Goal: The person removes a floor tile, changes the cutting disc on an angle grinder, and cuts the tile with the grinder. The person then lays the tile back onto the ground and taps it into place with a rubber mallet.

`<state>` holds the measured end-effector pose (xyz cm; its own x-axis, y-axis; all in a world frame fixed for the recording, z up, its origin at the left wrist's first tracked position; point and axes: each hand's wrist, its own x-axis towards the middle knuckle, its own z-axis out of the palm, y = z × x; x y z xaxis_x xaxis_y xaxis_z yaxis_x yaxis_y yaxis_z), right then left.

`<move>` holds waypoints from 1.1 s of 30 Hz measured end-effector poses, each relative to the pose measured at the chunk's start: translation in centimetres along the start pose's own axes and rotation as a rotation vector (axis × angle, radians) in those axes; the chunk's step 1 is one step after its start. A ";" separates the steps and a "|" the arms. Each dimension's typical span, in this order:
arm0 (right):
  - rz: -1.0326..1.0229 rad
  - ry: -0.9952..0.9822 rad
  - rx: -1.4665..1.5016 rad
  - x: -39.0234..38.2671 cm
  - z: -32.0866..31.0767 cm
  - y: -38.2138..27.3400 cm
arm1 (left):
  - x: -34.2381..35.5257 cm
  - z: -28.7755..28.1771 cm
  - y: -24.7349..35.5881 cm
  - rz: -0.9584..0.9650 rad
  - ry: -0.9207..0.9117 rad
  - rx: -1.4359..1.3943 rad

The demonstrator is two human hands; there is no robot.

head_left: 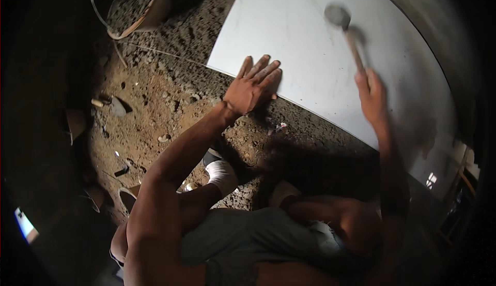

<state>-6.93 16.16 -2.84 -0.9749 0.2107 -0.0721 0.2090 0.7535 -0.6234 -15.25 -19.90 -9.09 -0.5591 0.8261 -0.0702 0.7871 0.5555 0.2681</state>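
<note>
A large white tile [305,38] with faint grey veins lies over the rough mortar bed in front of me. My left hand [253,85] rests on its near edge, fingers spread and holding nothing. In my right hand [373,97] is a mallet [355,53], gripped by its wooden handle. The mallet's dark round head is over the tile, slightly blurred; whether it touches the surface I cannot tell. A thin string [165,55] runs from near a bucket to the tile's left corner.
A bucket [150,17] filled with dark grit stands at the far left. A trowel [118,106] lies on the loose mortar and soil [155,110]. More containers [128,198] sit lower left. A wall borders the tile's far right side. My feet are close below the tile edge.
</note>
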 end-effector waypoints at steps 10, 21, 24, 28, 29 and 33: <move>-0.503 -0.246 -0.385 -14.6 0.2 -0.4 | 0.0 0.9 -0.4 0.136 0.156 -0.138; -0.490 0.161 -0.503 -17.9 2.0 2.4 | 1.1 0.6 1.3 0.172 0.158 -0.115; -0.424 0.254 -0.545 -18.2 2.5 2.4 | 1.1 0.6 1.4 0.162 0.169 -0.134; -0.477 0.211 -0.327 -18.7 2.9 3.4 | 1.0 0.9 1.5 0.154 0.167 -0.104; -0.443 0.209 -0.355 -18.8 3.1 3.6 | 1.0 1.0 1.6 0.147 0.164 -0.110; -0.265 0.232 -0.553 -18.6 3.7 3.2 | 1.2 0.3 2.0 0.144 0.147 -0.074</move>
<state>11.59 12.32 -6.34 -0.9698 0.0558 0.2372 0.0326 0.9944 -0.1005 -14.28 -17.74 -8.97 -0.4787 0.8707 0.1129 0.8431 0.4200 0.3358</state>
